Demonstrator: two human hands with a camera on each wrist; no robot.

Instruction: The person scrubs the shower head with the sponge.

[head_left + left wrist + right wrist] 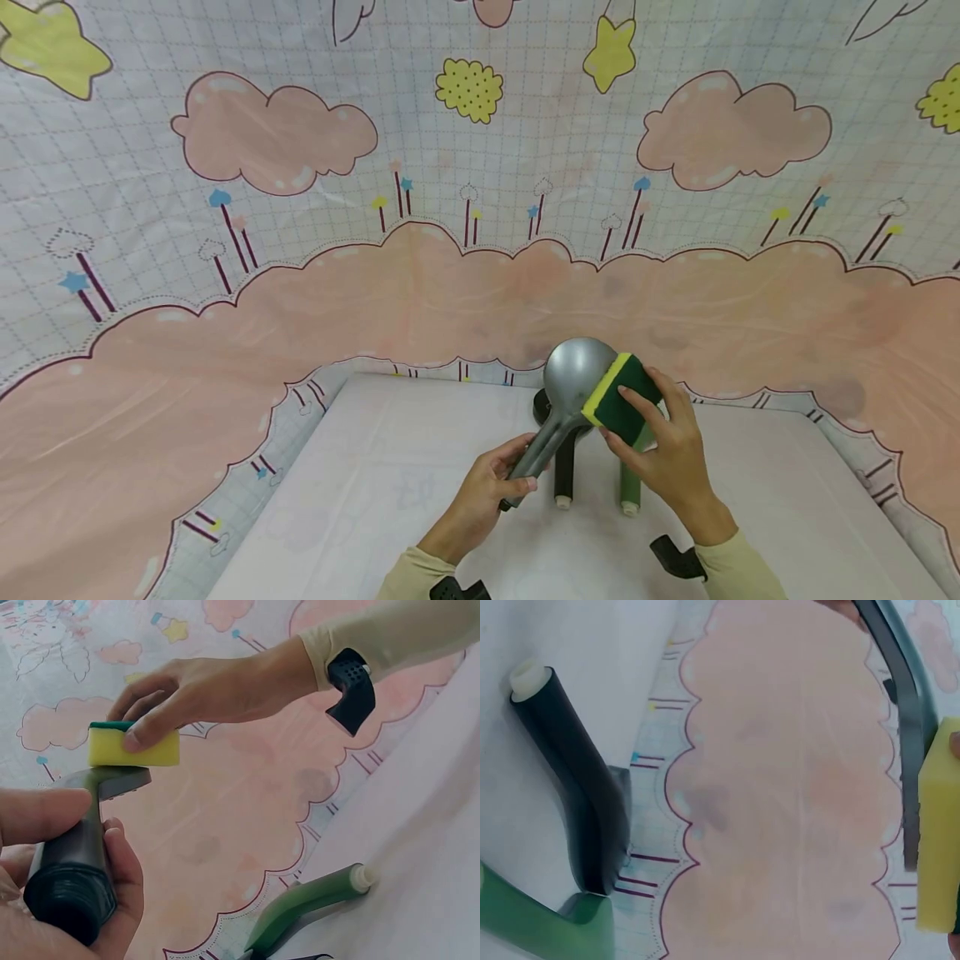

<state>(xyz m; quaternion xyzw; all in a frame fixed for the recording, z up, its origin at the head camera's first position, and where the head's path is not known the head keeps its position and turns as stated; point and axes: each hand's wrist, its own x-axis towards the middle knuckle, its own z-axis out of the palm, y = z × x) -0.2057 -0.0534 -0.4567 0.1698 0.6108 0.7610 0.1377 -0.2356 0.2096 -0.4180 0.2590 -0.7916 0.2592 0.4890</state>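
My left hand (483,487) grips the handle of a grey handheld shower head (573,371), which is raised and tilted up to the right. A yellow sponge with a dark green scouring side (630,400) is pinched between the thumb and fingers of my right hand (678,454). Its yellow side lies against the rounded back of the shower head. In the left wrist view, the threaded handle end (71,904) points toward the camera, and the yellow layer (142,748) sits at the top of the head. The right wrist view shows the shower head's rim (910,772) edge-on beside the sponge (939,840).
A black shower head (564,479) and a green one (630,487) lie side by side on the white table (405,467), beneath the raised things. Behind the table's far edge hangs a patterned cloth (465,308) with pink clouds.
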